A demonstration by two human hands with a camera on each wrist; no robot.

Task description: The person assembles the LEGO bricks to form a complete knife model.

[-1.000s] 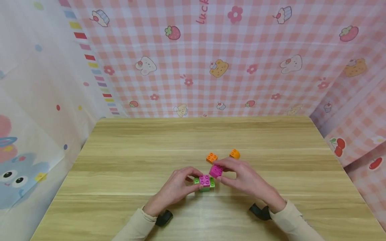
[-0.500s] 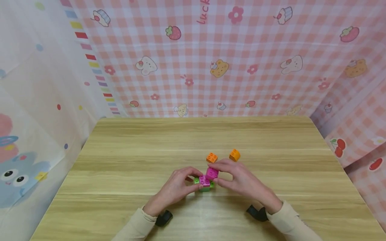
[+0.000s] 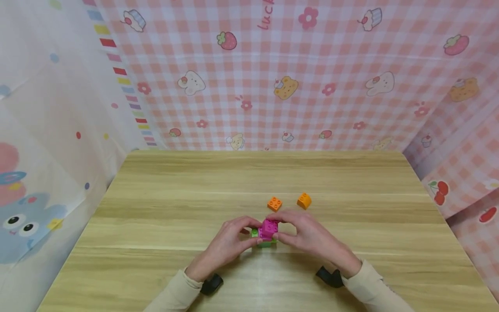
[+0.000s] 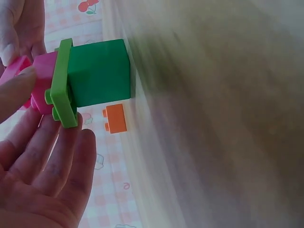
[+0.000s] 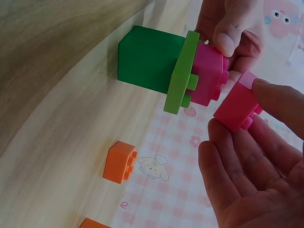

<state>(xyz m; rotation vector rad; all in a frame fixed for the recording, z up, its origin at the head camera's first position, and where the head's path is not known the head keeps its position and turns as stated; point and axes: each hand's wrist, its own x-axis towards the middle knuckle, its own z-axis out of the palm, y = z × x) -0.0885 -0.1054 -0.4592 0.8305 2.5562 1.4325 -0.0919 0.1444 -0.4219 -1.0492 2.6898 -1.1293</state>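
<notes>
A stack of toy building bricks stands on the table: a dark green block at the bottom, a thin light green plate over it, and a pink brick on top. My left hand grips the pink brick of the stack between thumb and fingers. In my right hand a darker pink brick is pinched, tilted, right over the studs of the stack. The right wrist view has a narrow wedge of space between the two pink bricks.
An orange four-stud brick lies just behind the stack. To its right is a rounded orange brick. A patterned checked cloth hangs behind the wooden table.
My right hand has moved left with the darker pink brick, from beside the stack to over its top. The left hand has kept its hold on the stack.
</notes>
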